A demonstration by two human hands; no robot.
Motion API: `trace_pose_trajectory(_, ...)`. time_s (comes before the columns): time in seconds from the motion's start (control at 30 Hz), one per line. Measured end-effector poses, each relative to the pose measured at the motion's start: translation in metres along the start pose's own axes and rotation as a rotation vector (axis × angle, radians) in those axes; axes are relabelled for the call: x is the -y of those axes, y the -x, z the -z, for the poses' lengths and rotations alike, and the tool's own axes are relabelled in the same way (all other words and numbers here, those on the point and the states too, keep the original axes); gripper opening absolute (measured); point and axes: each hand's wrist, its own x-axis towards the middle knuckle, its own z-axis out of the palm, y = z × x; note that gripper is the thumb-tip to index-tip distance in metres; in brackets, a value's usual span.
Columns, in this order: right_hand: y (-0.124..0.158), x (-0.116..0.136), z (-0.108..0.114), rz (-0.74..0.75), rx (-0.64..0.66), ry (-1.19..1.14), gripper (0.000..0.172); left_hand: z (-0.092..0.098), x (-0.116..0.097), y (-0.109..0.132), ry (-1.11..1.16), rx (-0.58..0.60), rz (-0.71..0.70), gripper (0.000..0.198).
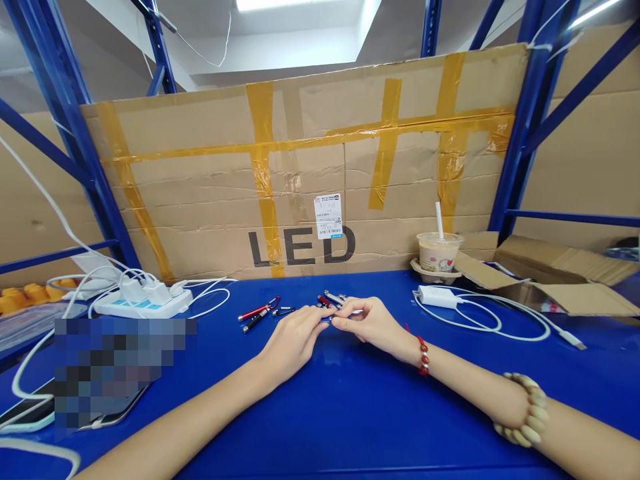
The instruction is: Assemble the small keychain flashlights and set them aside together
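In the middle of the head view, my left hand (294, 339) and my right hand (374, 325) meet at the fingertips, low over the blue surface. Between them shows a bit of a small blue metal tube (326, 319), mostly covered by my fingers. The thumb and index finger of my right hand are pinched on it, and my left fingers close on its other end. Just left of my hands lie a red tube (253, 313) and a black tube (256, 322) with carabiner clips. Behind my fingertips are more small tubes (333, 298), red and silver, partly hidden.
A white power strip (145, 301) with plugs and cables stands left, beyond a pixelated patch. At right are a white charger (437, 297) with its cable, a drink cup (439, 253) with a straw, and an opened cardboard box (575, 297). A taped cardboard sheet (215, 200) closes the back.
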Motion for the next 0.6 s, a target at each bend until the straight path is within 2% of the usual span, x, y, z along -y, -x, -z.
trace_pose_trajectory(0.37,0.0017,0.0053,0.0002,0.014,-0.010,-0.011,0.038,0.0001,-0.0027,-0.0008,0.031,-0.012,0.025,0.025)
trace_pose_trajectory(0.6,0.0016,0.0053,0.0000,0.029,-0.006,0.065,0.036,0.0021,-0.0055,-0.0021,0.023,-0.011,0.017,0.023)
